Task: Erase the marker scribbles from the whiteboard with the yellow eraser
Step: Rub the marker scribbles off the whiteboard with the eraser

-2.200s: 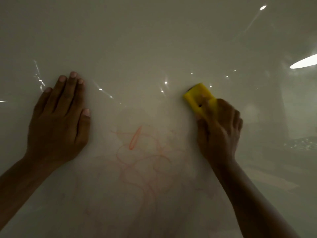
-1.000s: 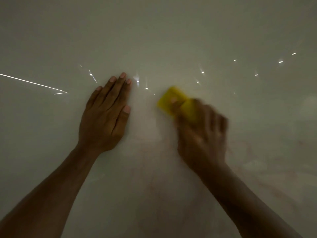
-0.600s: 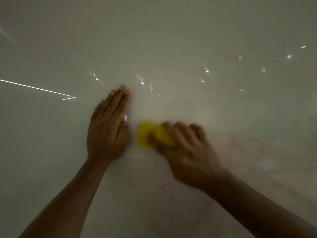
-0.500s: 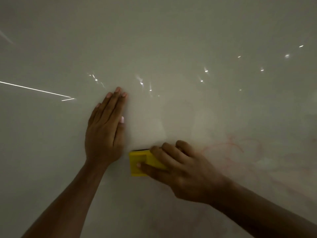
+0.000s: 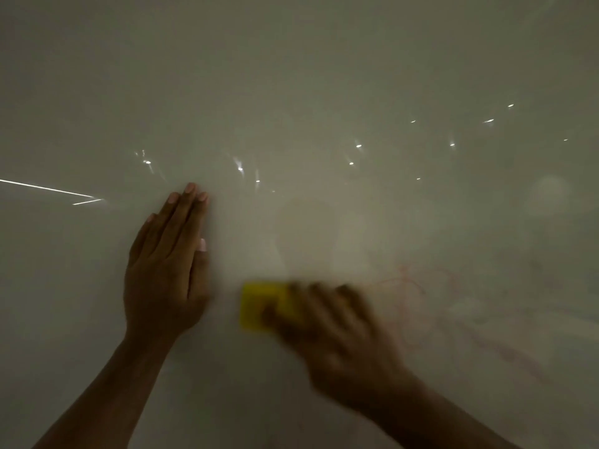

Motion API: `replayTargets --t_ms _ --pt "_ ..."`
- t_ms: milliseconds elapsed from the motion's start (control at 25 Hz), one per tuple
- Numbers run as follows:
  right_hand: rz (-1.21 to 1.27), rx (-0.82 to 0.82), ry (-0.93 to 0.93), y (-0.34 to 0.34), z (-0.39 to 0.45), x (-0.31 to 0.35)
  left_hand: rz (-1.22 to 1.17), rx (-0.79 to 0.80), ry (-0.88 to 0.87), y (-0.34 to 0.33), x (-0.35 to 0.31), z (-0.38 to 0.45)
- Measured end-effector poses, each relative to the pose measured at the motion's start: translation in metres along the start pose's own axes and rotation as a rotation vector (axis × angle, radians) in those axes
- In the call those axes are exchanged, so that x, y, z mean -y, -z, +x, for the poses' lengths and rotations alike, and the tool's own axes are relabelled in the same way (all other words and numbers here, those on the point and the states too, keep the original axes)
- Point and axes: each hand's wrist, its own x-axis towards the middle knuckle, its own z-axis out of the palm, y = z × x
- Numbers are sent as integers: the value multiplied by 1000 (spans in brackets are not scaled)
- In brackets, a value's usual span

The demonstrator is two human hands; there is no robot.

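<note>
The whiteboard [image 5: 291, 76] fills the whole dim view. My right hand [image 5: 334, 335], blurred by motion, grips the yellow eraser [image 5: 256, 306] and presses it on the board at lower centre. My left hand [image 5: 168, 264] lies flat on the board just left of the eraser, fingers straight and together, a small gap between them. Faint red marker scribbles [image 5: 411, 286] show to the right of my right hand, and paler red smears [image 5: 509, 351] run on toward the lower right.
Small bright light reflections [image 5: 358, 145] dot the glossy board above the hands. A thin bright reflected line [image 5: 48, 189] crosses the left edge. No board frame or edge is in view.
My right hand has swept the eraser from the upper centre down and left beside my left hand, then slightly right. The view has shifted, so the red scribbles now lie at right.
</note>
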Motion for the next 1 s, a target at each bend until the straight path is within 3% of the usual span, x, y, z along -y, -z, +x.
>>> replayTargets --t_ms 80,120,160,280,320,480,560,680,720,840,880,920,1000 --pt "-91 -96 -358 9 18 -27 -2 1 1 0 0 0" --pt "-113 -141 -417 9 22 -27 -6 -3 -2 0 0 -1" --pt "-105 -158 -380 6 20 -19 -7 -10 -9 -1 -1 -1" --pt "-88 -20 -14 0 -4 13 -14 -20 -17 -1 1 -1" --pt "-114 -2 -23 4 -10 -3 -14 -27 -18 -2 1 -2" --pt "-269 -136 -652 37 0 -94 -18 -27 -17 -6 3 -1" --pt "-280 -175 -568 33 -6 -88 -20 -25 -17 -5 2 -2" --pt "-264 -20 -64 28 -28 -57 -21 -27 -7 -5 2 -2" --pt "-318 -3 -72 35 -30 -73 -19 -34 -6 -5 1 -4" --pt "-376 -79 -685 60 -16 -137 -1 -40 -13 -6 3 -3" --pt "-393 -94 -786 60 -14 -139 -2 -37 -11 -6 3 -2" --pt "-396 -113 -739 56 -12 -130 -3 -37 -14 -6 2 -2" --pt "-304 -51 -380 37 -19 -90 21 -43 -30 -5 0 -4"
